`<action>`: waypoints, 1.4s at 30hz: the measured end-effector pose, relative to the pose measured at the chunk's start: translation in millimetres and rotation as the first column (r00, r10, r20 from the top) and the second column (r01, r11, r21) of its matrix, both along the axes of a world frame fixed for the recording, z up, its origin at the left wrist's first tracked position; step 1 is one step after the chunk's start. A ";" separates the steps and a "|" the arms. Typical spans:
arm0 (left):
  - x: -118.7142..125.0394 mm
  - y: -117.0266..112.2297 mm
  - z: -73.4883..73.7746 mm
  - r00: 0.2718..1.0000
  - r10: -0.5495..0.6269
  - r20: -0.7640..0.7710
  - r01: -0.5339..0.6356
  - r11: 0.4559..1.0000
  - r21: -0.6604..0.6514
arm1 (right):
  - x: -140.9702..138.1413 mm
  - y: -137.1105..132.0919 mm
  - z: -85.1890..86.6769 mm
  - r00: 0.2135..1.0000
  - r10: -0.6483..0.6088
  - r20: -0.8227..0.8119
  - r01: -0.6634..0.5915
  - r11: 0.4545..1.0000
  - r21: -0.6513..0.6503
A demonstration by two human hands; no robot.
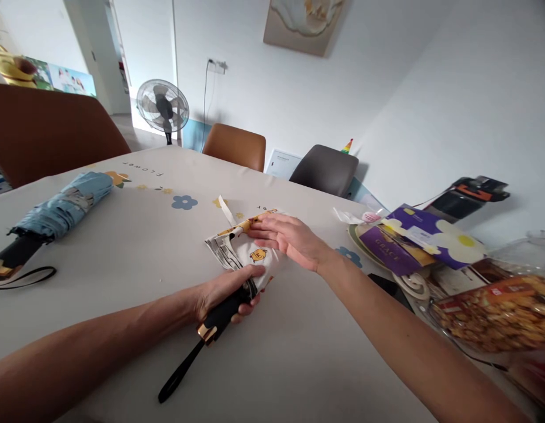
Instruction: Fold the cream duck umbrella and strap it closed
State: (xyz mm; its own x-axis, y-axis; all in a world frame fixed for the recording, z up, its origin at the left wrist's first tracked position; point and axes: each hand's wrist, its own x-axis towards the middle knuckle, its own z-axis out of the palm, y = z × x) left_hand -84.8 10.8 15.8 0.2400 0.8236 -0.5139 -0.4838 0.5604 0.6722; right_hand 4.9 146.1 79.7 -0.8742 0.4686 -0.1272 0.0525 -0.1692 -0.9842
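Observation:
A folding umbrella [257, 255] with a white canopy and yellow cartoon figures lies across the middle of the view, its canopy gathered in loose folds. My left hand [223, 289] is closed around it where the canopy meets the black handle [222, 314]. The handle has a gold-coloured end, and a black wrist loop [179, 376] hangs from it toward me. Fingers stretched out, my right hand [292, 238] lies against the far right side of the canopy. A pale strap [227, 210] sticks up from the folds at the far end.
On the left of the white tablecloth [135, 247] lies a folded blue umbrella [67, 205]. Along the right stand a purple box [431, 238], a dark phone-like slab [390, 291] and a packet of brown snacks [497, 311]. Chairs [234, 145] and a fan [163, 107] are beyond the table.

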 end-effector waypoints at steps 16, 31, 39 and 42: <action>3.9 -10.5 6.6 0.944 -0.182 -0.275 0.212 0.974 0.082 | 90.8 -13.0 -17.6 0.996 0.044 -0.072 0.080 -0.207 0.975; -4.2 -17.0 10.3 0.336 0.237 -0.911 0.669 0.621 0.408 | 112.2 -33.6 -12.9 0.979 0.091 0.184 -0.137 -0.382 0.914; -5.6 -9.5 -3.1 0.011 0.333 -0.943 0.788 0.578 0.213 | 137.3 -48.7 -50.3 0.978 0.038 0.205 -0.180 -0.342 0.922; -3.3 -11.0 -4.9 -0.046 0.380 -0.924 0.819 0.544 0.183 | 139.7 -51.8 -57.3 0.980 -0.026 0.197 -0.196 -0.295 0.935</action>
State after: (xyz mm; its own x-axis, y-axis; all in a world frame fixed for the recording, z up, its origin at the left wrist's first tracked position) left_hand -88.2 -0.2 10.9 0.3689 0.9239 0.1020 0.8661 -0.3815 0.3231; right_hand 144.6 94.3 22.4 -0.9528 0.0058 0.3036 0.0511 0.9886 0.1414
